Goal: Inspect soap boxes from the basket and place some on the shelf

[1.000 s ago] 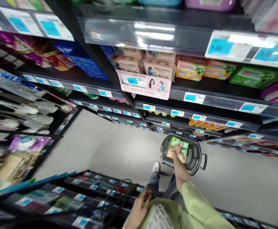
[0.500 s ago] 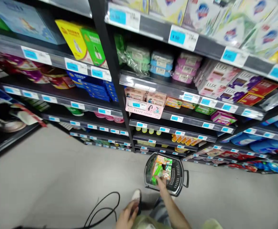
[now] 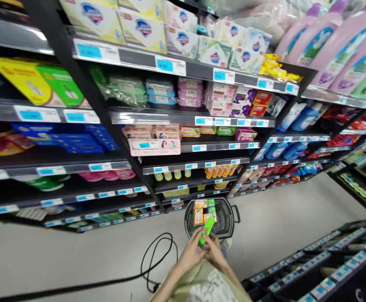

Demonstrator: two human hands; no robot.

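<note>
A bright green package (image 3: 208, 225) is held between both hands in front of my body, over the near edge of the basket. My left hand (image 3: 194, 248) grips it from the left and my right hand (image 3: 213, 247) from the right. Below and beyond it, the dark shopping basket (image 3: 227, 216) rests on the floor with its handle to the right. Several small orange, green and white boxes (image 3: 199, 216) lie inside it, toward its left side.
Shelves (image 3: 198, 183) with boxed soaps, bottles and price tags rise ahead. Pink-purple detergent bottles (image 3: 336, 50) stand upper right. A black cable (image 3: 107, 283) loops over the floor (image 3: 76, 256) at left. Another shelf unit (image 3: 321, 268) is at lower right.
The green package has come up from the basket. My left hand has moved from near my leg to join my right hand on it. The view has turned to the right.
</note>
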